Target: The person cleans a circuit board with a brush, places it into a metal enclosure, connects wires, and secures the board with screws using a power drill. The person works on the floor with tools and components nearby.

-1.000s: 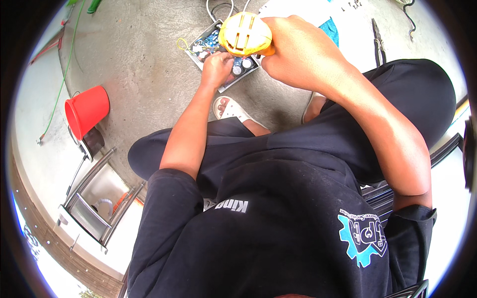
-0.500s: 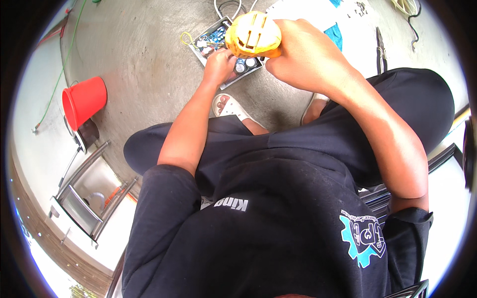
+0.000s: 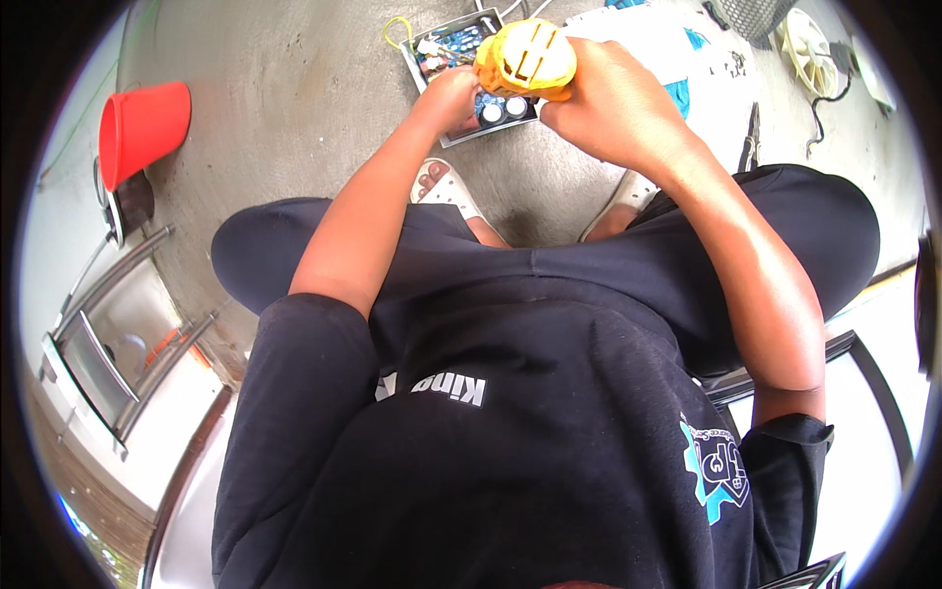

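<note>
A shallow grey metal box (image 3: pixel 461 139) lies on the floor in front of my feet. Inside it sits a blue circuit board (image 3: pixel 461 44) with wires and round capacitors. My right hand (image 3: pixel 628 103) is wrapped round a yellow power drill (image 3: pixel 527 57), whose slotted back end faces up over the box. The drill's tip is hidden beneath its body. Over the near left part of the box is my left hand (image 3: pixel 449 100), fingers drawn together beside the drill. What those fingers pinch, if anything, is hidden.
A yellow wire (image 3: pixel 395 31) loops off the box's left side. Pliers (image 3: pixel 753 137) lie to the right, by my knee. Farther right is a white fan (image 3: pixel 810 54) with a black cord. A red bucket (image 3: pixel 147 123) stands at left, and white sandals (image 3: pixel 449 191) are on my feet.
The view has shifted, so the box and both hands sit slightly higher and to the right in the picture. Both hands keep their places at the box and drill.
</note>
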A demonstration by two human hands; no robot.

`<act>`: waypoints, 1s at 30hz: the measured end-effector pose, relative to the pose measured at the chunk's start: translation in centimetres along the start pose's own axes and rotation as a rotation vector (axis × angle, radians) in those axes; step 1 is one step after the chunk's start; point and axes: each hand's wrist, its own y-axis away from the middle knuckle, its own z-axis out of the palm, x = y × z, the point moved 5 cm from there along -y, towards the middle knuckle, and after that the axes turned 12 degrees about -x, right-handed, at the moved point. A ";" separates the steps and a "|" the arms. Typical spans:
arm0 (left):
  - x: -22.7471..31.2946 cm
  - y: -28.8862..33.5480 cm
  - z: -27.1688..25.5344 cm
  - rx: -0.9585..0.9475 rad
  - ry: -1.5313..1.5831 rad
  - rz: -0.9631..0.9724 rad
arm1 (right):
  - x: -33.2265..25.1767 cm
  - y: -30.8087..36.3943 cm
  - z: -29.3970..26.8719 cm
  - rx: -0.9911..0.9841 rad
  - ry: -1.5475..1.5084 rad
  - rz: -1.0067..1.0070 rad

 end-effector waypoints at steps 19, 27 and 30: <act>0.4 -0.2 -0.7 0.014 0.084 0.009 | -1.8 -2.2 1.7 -0.061 0.155 -0.004; 0.2 -0.4 -0.4 -0.044 0.074 -0.029 | -2.1 -1.7 1.4 -0.056 0.175 -0.031; -0.1 -0.5 -0.1 -0.044 0.080 -0.037 | -2.5 -1.6 1.2 -0.002 0.195 -0.088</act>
